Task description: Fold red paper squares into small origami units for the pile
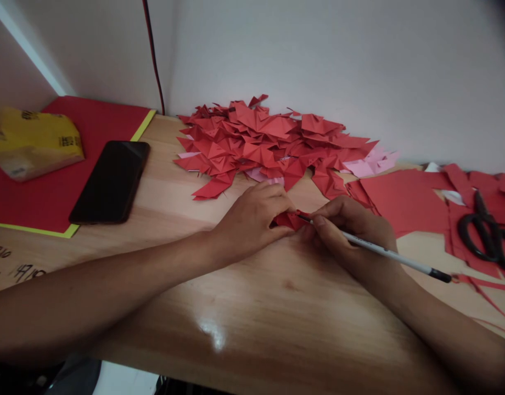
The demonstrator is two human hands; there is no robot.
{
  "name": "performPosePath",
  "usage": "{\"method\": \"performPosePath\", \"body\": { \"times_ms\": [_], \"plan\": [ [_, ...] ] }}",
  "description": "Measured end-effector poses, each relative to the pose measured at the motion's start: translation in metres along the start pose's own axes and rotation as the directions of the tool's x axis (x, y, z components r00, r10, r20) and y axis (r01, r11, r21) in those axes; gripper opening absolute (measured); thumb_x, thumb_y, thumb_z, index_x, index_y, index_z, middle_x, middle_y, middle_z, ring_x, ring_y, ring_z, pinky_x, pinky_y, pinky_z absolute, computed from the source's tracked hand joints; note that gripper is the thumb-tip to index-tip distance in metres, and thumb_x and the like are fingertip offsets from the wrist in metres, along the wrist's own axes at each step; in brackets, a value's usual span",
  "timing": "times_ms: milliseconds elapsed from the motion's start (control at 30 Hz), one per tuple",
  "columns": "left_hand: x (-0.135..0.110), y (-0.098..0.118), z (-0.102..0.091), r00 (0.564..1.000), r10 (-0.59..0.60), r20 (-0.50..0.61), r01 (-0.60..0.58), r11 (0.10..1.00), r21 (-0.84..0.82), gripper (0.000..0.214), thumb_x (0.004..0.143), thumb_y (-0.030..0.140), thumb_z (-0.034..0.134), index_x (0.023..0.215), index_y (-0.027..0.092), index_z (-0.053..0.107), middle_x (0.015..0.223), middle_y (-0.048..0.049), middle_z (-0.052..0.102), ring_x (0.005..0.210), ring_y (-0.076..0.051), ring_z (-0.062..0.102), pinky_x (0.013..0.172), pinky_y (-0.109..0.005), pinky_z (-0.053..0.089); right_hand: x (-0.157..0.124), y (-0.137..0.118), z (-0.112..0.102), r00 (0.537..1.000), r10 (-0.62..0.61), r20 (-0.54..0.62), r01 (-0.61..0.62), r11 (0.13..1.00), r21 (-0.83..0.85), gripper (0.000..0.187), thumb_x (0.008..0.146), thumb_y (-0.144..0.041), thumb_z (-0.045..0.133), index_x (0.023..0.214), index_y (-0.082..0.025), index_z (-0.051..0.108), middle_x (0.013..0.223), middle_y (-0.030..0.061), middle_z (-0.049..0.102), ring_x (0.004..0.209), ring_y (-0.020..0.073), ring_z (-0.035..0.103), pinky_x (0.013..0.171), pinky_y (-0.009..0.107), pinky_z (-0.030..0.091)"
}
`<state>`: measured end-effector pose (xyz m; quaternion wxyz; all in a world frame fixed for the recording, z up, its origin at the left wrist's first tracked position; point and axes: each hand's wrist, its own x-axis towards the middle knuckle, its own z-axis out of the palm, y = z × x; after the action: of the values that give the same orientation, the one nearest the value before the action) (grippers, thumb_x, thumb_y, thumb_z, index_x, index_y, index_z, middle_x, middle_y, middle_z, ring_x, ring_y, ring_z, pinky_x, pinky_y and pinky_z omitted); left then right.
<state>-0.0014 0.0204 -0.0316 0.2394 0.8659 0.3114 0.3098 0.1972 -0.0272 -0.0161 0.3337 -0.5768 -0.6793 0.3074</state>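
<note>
Near the middle of the wooden table (252, 318), my left hand (254, 219) pinches a small piece of red folded paper (287, 220), partly hidden by the fingers. A slim white pen (386, 251) with a black end is gripped in my right hand (351, 222), writing style. Its dark tip touches or nearly touches the red paper, close to my left fingertips. Just beyond both hands lies a heap of red folded paper pieces (261, 140), with some pink ones among them.
Flat red paper sheets (404, 198) and black-handled scissors (485, 233) lie at the right, with thin red strips nearer. On the left are a black phone (110, 182), a large red sheet (108, 119) and a yellow packet (36, 140). A wall stands behind.
</note>
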Motion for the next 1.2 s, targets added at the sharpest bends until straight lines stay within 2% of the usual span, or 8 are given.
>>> {"method": "performPosePath", "body": {
  "times_ms": [300,467,667,1200],
  "plan": [
    [-0.0005,-0.0004,-0.0002,1.000,0.008,-0.004,-0.008,1.000,0.012,0.011,0.082,0.024,0.069,0.089,0.016,0.066,0.094,-0.0059,0.065,0.095,-0.021,0.059,0.083,-0.037,0.049,0.0003,0.0002,-0.0011,1.000,-0.009,0.003,0.009,1.000,-0.019,0.013,0.089,-0.034,0.059,0.079,-0.025,0.057,0.068,0.0008,0.071,0.056,0.0151,0.063,0.052,0.027,0.050],
    [-0.0003,0.0008,-0.0006,1.000,0.005,-0.007,-0.005,1.000,0.003,0.012,0.082,0.023,0.070,0.090,0.015,0.066,0.093,-0.0061,0.065,0.094,-0.021,0.059,0.083,-0.037,0.048,0.0005,0.0004,-0.0015,1.000,-0.019,0.003,0.019,0.998,-0.061,0.015,0.089,-0.034,0.058,0.078,-0.024,0.058,0.066,-0.0002,0.069,0.053,0.0138,0.060,0.048,0.025,0.046],
    [-0.0001,0.0006,-0.0006,1.000,-0.001,0.002,0.001,1.000,0.004,0.012,0.082,0.024,0.070,0.089,0.016,0.065,0.095,-0.0062,0.065,0.096,-0.021,0.059,0.084,-0.037,0.048,0.0004,-0.0020,-0.0012,1.000,0.003,0.010,-0.003,1.000,-0.012,0.014,0.089,-0.036,0.059,0.079,-0.026,0.058,0.069,0.0004,0.071,0.054,0.0148,0.061,0.051,0.027,0.048],
    [-0.0004,0.0002,-0.0002,1.000,0.008,-0.010,-0.007,1.000,0.012,0.013,0.081,0.024,0.071,0.088,0.015,0.065,0.094,-0.0065,0.065,0.095,-0.022,0.059,0.083,-0.036,0.048,0.0005,-0.0001,-0.0020,1.000,-0.002,0.001,0.002,0.999,-0.053,0.014,0.089,-0.034,0.059,0.079,-0.025,0.058,0.066,-0.0007,0.069,0.054,0.0137,0.061,0.049,0.025,0.047]
  ]
}}
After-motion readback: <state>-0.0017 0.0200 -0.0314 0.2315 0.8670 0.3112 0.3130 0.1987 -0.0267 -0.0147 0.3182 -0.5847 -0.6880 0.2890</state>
